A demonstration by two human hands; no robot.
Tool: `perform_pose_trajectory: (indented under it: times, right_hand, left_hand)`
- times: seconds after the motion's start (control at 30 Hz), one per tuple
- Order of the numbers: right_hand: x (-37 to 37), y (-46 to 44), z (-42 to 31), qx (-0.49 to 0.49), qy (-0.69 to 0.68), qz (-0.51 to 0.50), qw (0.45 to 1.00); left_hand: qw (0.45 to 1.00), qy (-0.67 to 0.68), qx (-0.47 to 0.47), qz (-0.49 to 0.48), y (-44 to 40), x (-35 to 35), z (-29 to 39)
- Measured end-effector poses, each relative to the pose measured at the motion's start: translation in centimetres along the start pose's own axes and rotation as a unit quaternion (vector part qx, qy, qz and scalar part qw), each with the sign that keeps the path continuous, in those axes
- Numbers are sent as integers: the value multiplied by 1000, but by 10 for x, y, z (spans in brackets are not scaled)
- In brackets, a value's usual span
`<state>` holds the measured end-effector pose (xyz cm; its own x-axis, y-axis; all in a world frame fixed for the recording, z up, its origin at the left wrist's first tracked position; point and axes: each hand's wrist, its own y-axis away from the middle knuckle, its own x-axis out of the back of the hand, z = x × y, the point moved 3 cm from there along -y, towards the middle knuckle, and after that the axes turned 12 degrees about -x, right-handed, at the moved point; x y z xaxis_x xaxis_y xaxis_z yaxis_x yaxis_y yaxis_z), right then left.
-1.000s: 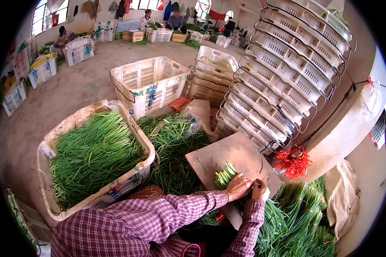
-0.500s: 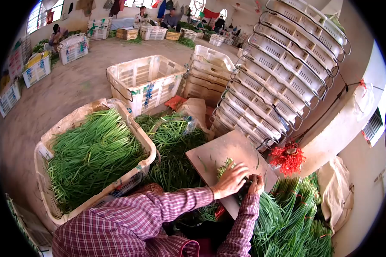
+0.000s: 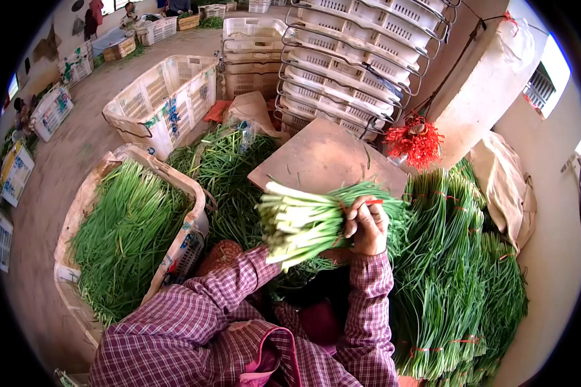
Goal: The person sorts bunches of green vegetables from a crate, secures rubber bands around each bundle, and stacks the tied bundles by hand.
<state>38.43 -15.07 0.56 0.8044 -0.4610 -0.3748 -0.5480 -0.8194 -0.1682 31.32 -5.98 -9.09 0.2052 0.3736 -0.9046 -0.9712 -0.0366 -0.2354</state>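
Observation:
A thick bundle of garlic chives [image 3: 303, 222], pale cut ends toward the left and green leaves toward the right, is held up in front of the brown board [image 3: 323, 151]. A red tie [image 3: 340, 209] runs round its middle. My right hand [image 3: 368, 226] is closed at the bundle's right side, with a bit of the red tie showing at its fingers. My left sleeve [image 3: 248, 271] reaches up to the bundle's underside; the left hand itself is hidden behind the stalks.
On the left stands a crate [image 3: 200, 200] of loose chives, with more loose chives [image 3: 229, 168] beside it. Tied bundles [image 3: 442, 277] are piled at right. Red ties [image 3: 414, 142] hang by the pillar. Beyond are stacked white crates [image 3: 348, 71], an empty crate [image 3: 168, 106] and people.
The bundle has come up off the board into full view, with a red tie round it. My right hand has risen with it; the left hand has gone out of sight. The view has turned right.

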Motion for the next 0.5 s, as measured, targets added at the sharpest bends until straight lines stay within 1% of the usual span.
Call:
perform_pose_trajectory:
  times: [0.07, 0.13, 0.2, 0.23, 0.27, 0.33, 0.4, 0.47, 0.5]
  right_hand:
    - [-14, 17, -3, -56, 122, -45, 990]
    - [-26, 30, -6, -116, 174, -67, 976]
    - [-24, 35, -6, -153, 208, -41, 965]
    - [-15, 32, 2, -153, 196, -21, 968]
    - [-5, 26, 9, -145, 141, 5, 979]
    - [22, 2, 12, -104, 94, 77, 987]
    - [30, -23, -6, -74, -5, 87, 993]
    - [34, -49, -34, -15, 15, 61, 998]
    - [34, -57, -47, 10, 31, 62, 998]
  left_hand:
    - [998, 11, -28, -57, -4, -6, 21]
    - [992, 19, -54, -111, -9, -8, 47]
    - [995, -80, -52, 13, -27, 11, 76]
    - [974, -184, -114, 65, -35, -3, 92]
    - [936, -284, -174, 116, -42, -22, 109]
    - [904, -366, -170, 142, -63, -32, 143]
    - [865, -424, -264, 46, -78, -96, 159]
    - [817, -474, -325, -45, -96, -134, 172]
    - [800, -491, -334, -85, -101, -153, 173]
